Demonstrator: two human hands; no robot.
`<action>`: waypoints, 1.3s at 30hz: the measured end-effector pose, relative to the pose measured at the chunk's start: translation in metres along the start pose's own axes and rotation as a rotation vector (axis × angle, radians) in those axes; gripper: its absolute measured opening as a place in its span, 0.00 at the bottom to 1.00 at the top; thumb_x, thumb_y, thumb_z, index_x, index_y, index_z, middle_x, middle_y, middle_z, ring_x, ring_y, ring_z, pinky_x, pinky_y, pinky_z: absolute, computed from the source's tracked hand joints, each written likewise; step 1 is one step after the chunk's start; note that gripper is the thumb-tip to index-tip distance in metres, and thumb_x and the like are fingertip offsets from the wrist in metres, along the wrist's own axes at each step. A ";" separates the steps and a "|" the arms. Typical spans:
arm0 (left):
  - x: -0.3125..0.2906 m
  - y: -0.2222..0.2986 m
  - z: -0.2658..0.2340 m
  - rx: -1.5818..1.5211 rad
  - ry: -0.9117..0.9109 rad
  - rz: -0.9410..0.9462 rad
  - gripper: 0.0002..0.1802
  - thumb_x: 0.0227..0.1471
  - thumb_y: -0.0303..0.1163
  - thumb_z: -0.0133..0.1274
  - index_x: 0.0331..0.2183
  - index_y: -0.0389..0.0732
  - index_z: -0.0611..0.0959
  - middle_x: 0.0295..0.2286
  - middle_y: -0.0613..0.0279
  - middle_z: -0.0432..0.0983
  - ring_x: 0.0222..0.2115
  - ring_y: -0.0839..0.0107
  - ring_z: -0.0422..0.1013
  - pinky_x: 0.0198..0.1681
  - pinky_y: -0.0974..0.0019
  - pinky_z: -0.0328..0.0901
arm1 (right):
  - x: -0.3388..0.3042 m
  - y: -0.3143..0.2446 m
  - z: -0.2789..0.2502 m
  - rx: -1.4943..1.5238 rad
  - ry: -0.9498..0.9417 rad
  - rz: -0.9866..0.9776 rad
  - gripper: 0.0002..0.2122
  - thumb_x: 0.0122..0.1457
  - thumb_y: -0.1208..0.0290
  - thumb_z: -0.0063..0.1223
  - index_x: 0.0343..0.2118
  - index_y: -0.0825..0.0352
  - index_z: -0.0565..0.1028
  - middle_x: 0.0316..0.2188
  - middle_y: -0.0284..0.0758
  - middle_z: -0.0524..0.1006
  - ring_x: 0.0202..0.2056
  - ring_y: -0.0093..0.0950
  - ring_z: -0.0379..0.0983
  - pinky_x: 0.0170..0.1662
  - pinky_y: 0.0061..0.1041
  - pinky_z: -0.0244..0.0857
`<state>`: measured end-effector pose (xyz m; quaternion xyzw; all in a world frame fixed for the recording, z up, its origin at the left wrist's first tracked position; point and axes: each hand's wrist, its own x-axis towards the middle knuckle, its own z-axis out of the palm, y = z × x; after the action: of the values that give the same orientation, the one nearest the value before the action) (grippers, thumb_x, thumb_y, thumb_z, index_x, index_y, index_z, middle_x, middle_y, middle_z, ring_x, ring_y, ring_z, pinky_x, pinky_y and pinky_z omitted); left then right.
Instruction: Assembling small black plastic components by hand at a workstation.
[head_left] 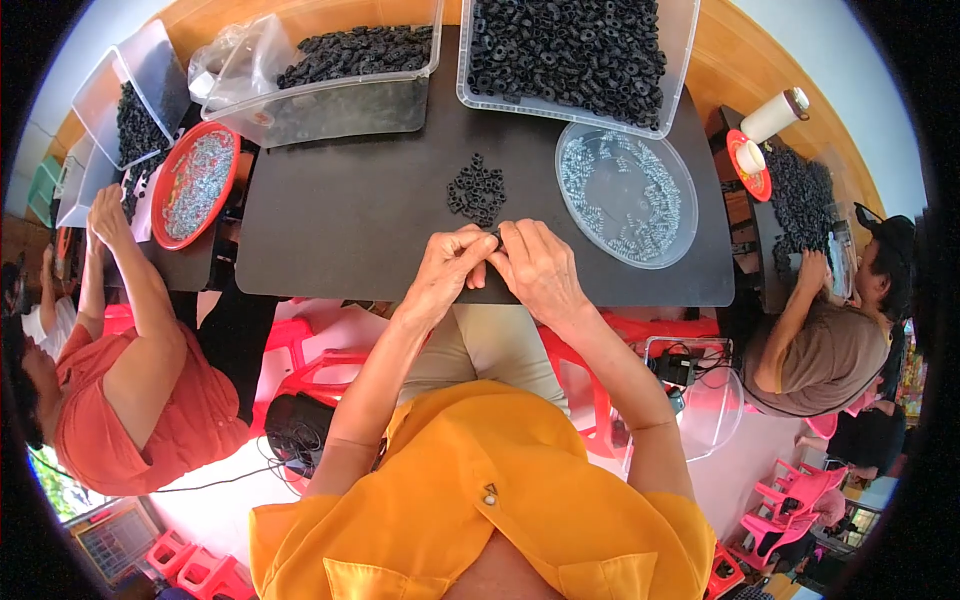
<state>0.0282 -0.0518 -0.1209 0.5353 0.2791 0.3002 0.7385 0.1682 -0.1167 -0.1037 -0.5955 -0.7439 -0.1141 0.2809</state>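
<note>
Black mat [350,200] is my landmark. At its near edge I see left hand [445,270] and right hand [540,268] touching, fingertips pinched together on a small black ring [495,234], barely visible. Just beyond lies a ring pile [477,190]; right of that, a clear dish [627,195] of screws.

Bare black mat [340,210] left of the ring pile [477,190]; clear dish [627,195] blocks right.
</note>
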 end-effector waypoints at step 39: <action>-0.005 0.003 0.003 0.082 -0.076 -0.059 0.21 0.56 0.44 0.47 0.26 0.35 0.79 0.18 0.69 0.69 0.17 0.82 0.64 0.20 0.77 0.58 | -0.012 0.001 -0.017 0.298 -0.009 0.072 0.22 0.44 0.71 0.60 0.43 0.71 0.69 0.34 0.38 0.72 0.34 0.34 0.71 0.36 0.28 0.68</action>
<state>0.0270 -0.0565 -0.1167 0.5678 0.2787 0.2461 0.7345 0.1752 -0.1347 -0.0967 -0.5742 -0.7319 0.0103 0.3668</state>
